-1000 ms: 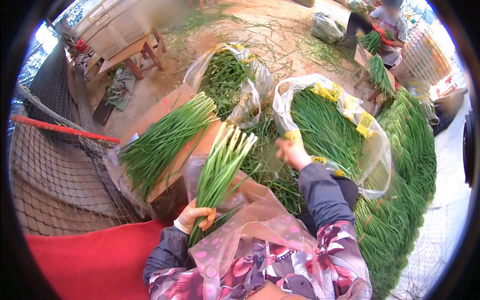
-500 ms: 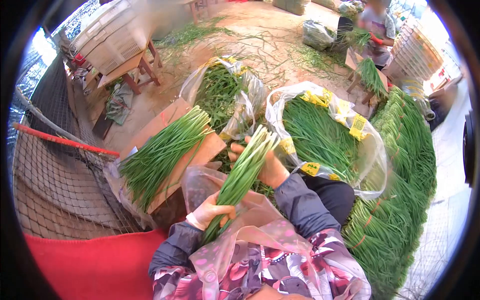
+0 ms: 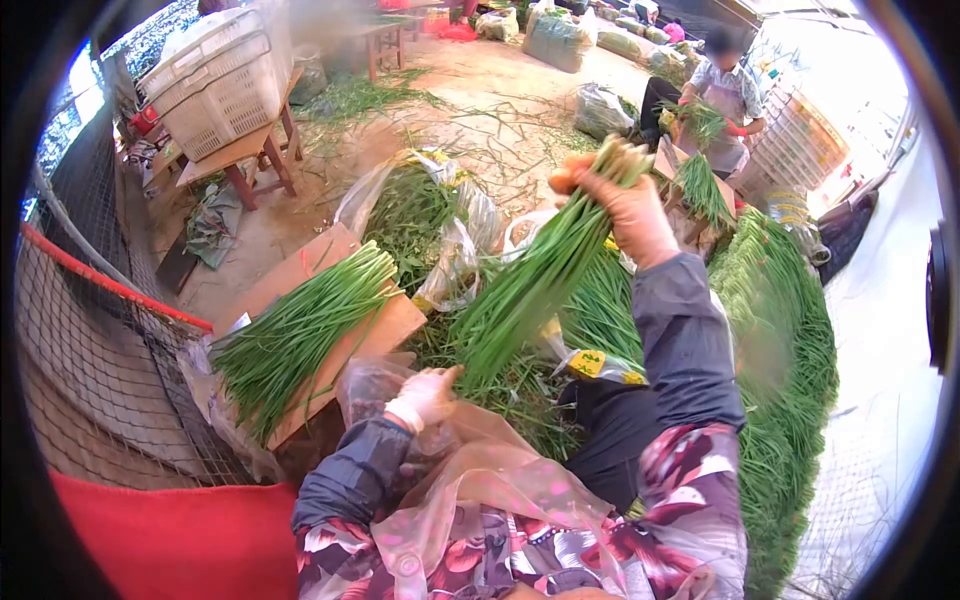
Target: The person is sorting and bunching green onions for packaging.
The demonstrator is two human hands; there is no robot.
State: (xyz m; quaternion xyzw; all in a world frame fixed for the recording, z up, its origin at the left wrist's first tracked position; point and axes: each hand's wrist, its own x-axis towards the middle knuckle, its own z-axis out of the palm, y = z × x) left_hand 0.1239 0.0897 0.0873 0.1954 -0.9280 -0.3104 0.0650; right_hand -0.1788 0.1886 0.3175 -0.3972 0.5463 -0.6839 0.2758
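My right hand (image 3: 628, 212) is raised and wrapped round the pale ends of a bunch of long green stalks (image 3: 535, 275), whose green tips hang down to the left. Low in the middle, my left hand (image 3: 428, 396) is beside the tips of that bunch, its fingers curled together; what it holds, if anything, is too small to name. Another pile of green stalks (image 3: 310, 325) lies on a wooden board (image 3: 400, 322) to the left. Behind the raised bunch is an open plastic bag (image 3: 590, 363) of green stalks, partly hidden.
A bag of loose greens (image 3: 410, 215) stands ahead. Bundled greens (image 3: 785, 330) are heaped along the right. White crates (image 3: 215, 85) sit on a wooden stool (image 3: 240, 150) at the upper left. A co-worker (image 3: 725, 100) sits at the upper right. Netting (image 3: 110, 370) borders the left.
My right hand has lifted the bunch up and to the right, out of my left hand. My left hand has let go of the bunch and stayed low. The view has tilted slightly upward.
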